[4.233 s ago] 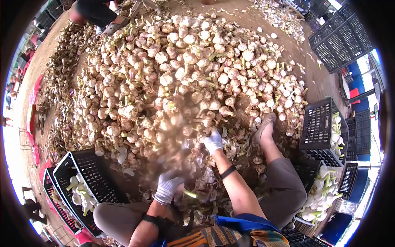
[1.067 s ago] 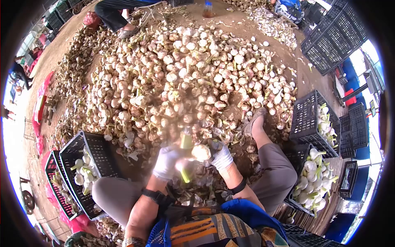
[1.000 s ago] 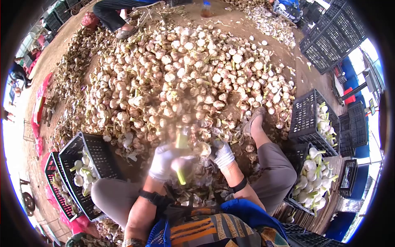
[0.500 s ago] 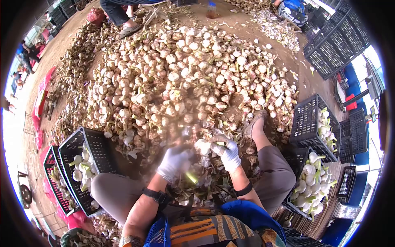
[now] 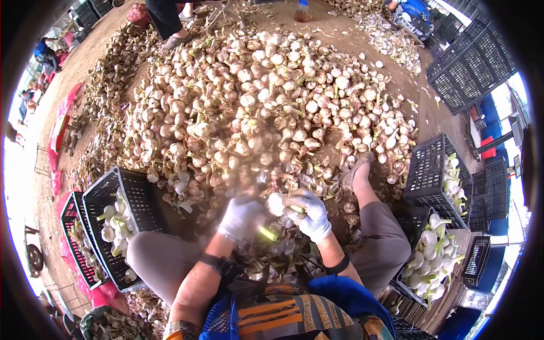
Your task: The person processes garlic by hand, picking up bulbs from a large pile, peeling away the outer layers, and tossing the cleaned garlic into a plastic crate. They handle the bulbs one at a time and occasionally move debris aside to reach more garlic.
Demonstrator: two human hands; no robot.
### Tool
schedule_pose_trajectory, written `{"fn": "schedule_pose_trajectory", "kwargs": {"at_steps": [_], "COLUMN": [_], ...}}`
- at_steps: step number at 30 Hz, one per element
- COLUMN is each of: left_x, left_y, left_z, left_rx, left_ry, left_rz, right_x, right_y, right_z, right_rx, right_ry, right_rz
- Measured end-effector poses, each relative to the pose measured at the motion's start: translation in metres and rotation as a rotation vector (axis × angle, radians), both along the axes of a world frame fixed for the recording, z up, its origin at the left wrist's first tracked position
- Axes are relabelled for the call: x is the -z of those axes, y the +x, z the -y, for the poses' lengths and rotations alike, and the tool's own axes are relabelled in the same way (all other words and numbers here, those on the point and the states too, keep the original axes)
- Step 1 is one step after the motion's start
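My right hand (image 5: 306, 213), in a pale glove with soiled fingertips, is closed around a white garlic bulb (image 5: 276, 204) by its stem. To the left of that bulb is my left hand (image 5: 242, 217), gloved too, its fingers smeared by motion, so what it holds cannot be made out. A green-tipped piece (image 5: 268, 233) shows just below and between the hands. Beneath them lie loose peels and scraps. A large heap of unpeeled garlic (image 5: 249, 102) spreads out in front.
Black crates with white bulbs stand at the left (image 5: 148, 209) and right (image 5: 426, 170), beside my knees. Taller stacked crates (image 5: 473, 62) rise at the upper right. A seated person's foot (image 5: 180, 39) and a bottle (image 5: 302, 11) are beyond the heap.
The view has shifted slightly. My right hand remains closed on the bulb, and my left hand stays blurred beside it. The other person's leg at the top has moved a little.
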State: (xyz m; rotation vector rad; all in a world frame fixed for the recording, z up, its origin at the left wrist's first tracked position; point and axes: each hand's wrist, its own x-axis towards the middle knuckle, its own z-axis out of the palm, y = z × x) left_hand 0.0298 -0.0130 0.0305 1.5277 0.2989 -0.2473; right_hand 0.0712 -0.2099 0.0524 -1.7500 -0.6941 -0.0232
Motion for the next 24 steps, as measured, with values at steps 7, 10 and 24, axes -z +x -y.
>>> {"fn": "schedule_pose_trajectory", "kwargs": {"at_steps": [7, 10, 24], "left_x": [-0.001, 0.003, 0.069], "left_y": [0.002, 0.002, 0.011], "left_z": [0.011, 0.014, -0.013], "left_rx": [0.007, -0.01, -0.31], "left_ry": [0.021, 0.036, -0.197], "left_rz": [-0.004, -0.066, -0.114], "right_x": [-0.002, 0.013, 0.016], "right_y": [-0.002, -0.008, -0.001], "right_z": [-0.002, -0.001, 0.013], "right_rx": [0.063, 0.159, -0.096], "right_ry": [-0.155, 0.109, 0.285], "right_rz": [0.167, -0.197, -0.681]}}
